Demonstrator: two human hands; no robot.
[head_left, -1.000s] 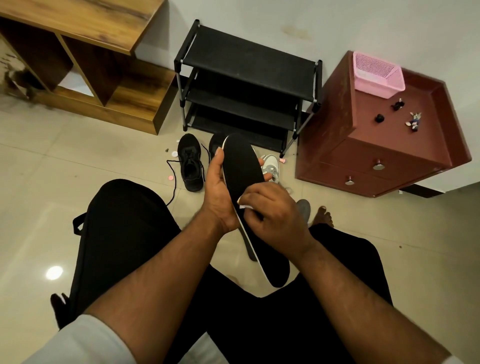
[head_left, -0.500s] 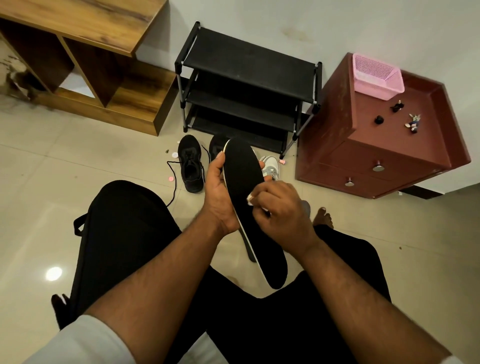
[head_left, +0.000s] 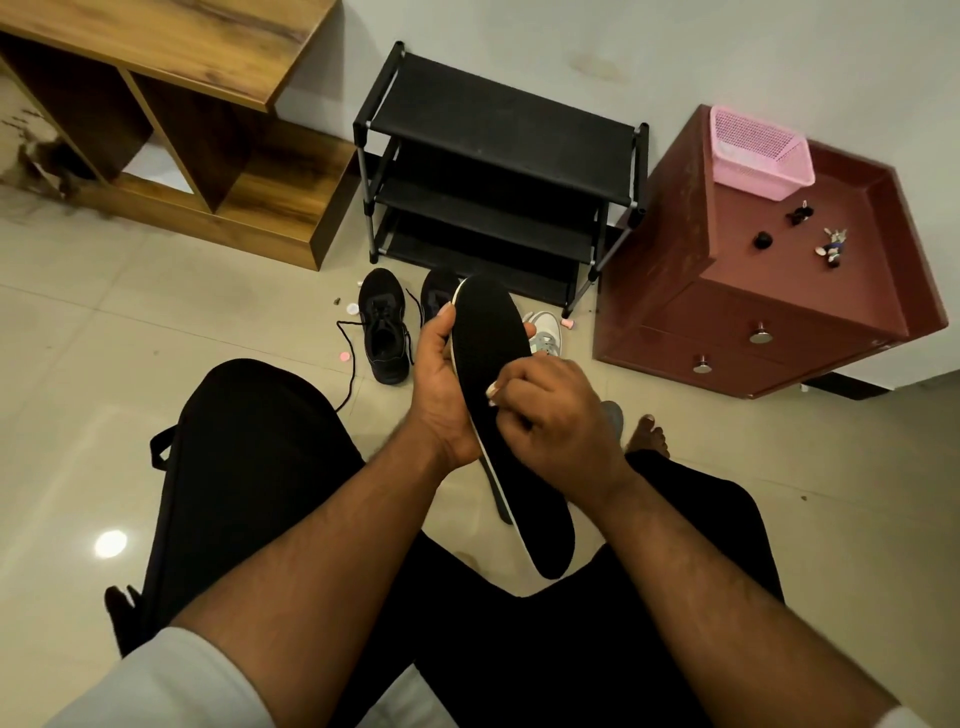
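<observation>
Black insole (head_left: 488, 343) held above the lap (head_left: 249, 457), left hand (head_left: 441, 395) gripping its edge, right hand (head_left: 558, 415) pinching a small white piece (head_left: 491, 391) against its upper face, black shoe (head_left: 383, 325) on the floor (head_left: 156, 353) beyond

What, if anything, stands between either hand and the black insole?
Nothing blocks either hand. The left hand grips the insole directly by its edge. The right hand is on its top face, pinching a small white piece against it; what that piece is cannot be told.
</observation>
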